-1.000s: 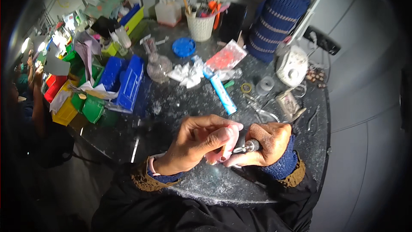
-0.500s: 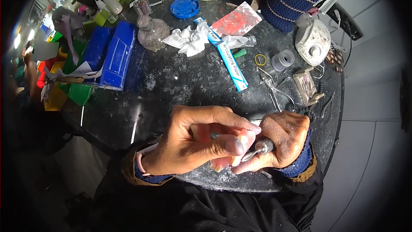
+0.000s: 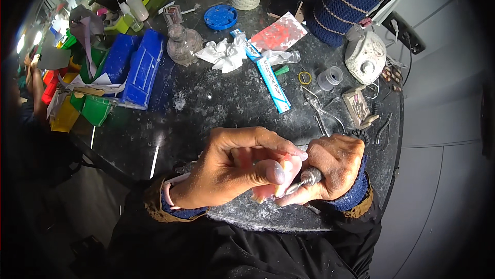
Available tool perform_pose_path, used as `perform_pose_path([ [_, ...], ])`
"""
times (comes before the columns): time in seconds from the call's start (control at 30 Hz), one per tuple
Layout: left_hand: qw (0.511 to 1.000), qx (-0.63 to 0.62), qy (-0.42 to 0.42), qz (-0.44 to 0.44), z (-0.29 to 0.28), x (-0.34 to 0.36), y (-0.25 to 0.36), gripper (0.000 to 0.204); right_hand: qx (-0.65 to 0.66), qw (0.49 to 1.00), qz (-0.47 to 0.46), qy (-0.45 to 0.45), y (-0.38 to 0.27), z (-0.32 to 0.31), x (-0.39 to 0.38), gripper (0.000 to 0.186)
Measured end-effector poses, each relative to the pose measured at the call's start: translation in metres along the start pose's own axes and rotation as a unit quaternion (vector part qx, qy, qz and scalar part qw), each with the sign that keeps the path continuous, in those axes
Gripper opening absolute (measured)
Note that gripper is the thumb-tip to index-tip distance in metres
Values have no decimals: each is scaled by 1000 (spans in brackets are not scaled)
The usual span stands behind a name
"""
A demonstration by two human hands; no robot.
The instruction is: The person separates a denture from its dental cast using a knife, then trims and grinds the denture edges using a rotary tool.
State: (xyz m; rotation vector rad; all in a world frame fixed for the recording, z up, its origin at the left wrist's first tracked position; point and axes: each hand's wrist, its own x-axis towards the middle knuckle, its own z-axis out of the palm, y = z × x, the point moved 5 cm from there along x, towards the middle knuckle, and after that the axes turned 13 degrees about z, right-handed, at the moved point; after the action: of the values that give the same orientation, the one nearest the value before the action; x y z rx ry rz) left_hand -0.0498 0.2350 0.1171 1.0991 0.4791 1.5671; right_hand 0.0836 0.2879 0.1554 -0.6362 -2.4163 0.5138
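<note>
Near the front edge of the worktable, my left hand (image 3: 232, 163) is closed around a pink denture (image 3: 292, 167), thumb and index finger pressing on it. Some pale teeth show below the thumb, and much of the denture is hidden behind the fingers. My right hand (image 3: 337, 168) grips a metal rotary handpiece (image 3: 311, 176). Its narrow front end lies against or very close to the denture; contact cannot be made out exactly. The two hands almost touch at the fingertips. White dust covers both hands.
Beyond my hands lie a long blue-and-white box (image 3: 273, 84), pliers (image 3: 320, 111), a clear cup (image 3: 330, 78) and crumpled tissue (image 3: 224, 54). Blue bins (image 3: 142, 70) stand at left. A white control unit (image 3: 365, 57) and a wooden bur holder (image 3: 357, 107) sit at right. Another person's arm (image 3: 37, 83) shows far left.
The view has shifted slightly, so the table things sit a little lower and further left. Both hands keep their grips on the denture and handpiece, with hardly any movement between them.
</note>
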Motion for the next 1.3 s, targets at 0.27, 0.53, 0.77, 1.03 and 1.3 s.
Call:
perform_pose_path([
  [0.27, 999, -29, 34, -17, 2, -1, -3, 38, -12, 999, 25, -27, 2, -2, 0, 55],
  [0.53, 997, -55, 37, -40, 1, -2, -6, 40, 6, 998, 63, -26, 3, -3, 1, 56],
  [0.77, 997, -59, 35, -17, 3, -3, -3, 39, -11, 1000, -2, -17, -2, -3, 1, 61],
  [1.03, 999, -1, 49, -19, 2, -2, 1, 39, -49, 999, 1, -16, -1, -3, 0, 61],
  [1.3, 998, 14, 60, -11, 1, -2, 1, 39, -56, 998, -7, -8, 2, -5, 3, 60],
])
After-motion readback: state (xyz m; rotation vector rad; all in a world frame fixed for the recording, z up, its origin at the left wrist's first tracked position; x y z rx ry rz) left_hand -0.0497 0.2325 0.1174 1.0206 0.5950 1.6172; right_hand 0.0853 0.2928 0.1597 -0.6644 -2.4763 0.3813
